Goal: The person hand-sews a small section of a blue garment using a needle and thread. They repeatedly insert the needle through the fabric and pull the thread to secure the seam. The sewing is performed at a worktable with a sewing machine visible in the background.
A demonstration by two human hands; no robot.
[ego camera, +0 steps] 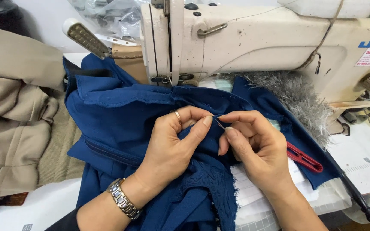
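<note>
A dark blue garment point(116, 119) lies bunched in front of a cream sewing machine point(253, 42). My left hand point(172, 145), with a ring and a metal wristwatch, pinches a fold of the blue fabric between thumb and forefinger. My right hand point(253, 145) holds a red-handled thread snipper point(304, 158), its thin metal tip point(219, 124) touching the fabric right at the left thumb. The two hands meet at the seam, just below the machine's needle area.
Beige folded cloth point(13, 119) is piled at the left. A grey fuzzy piece point(296, 94) lies under the machine arm. White paper and a gridded mat point(322, 196) sit under the right hand. Crumpled clear plastic point(112, 17) is behind the machine.
</note>
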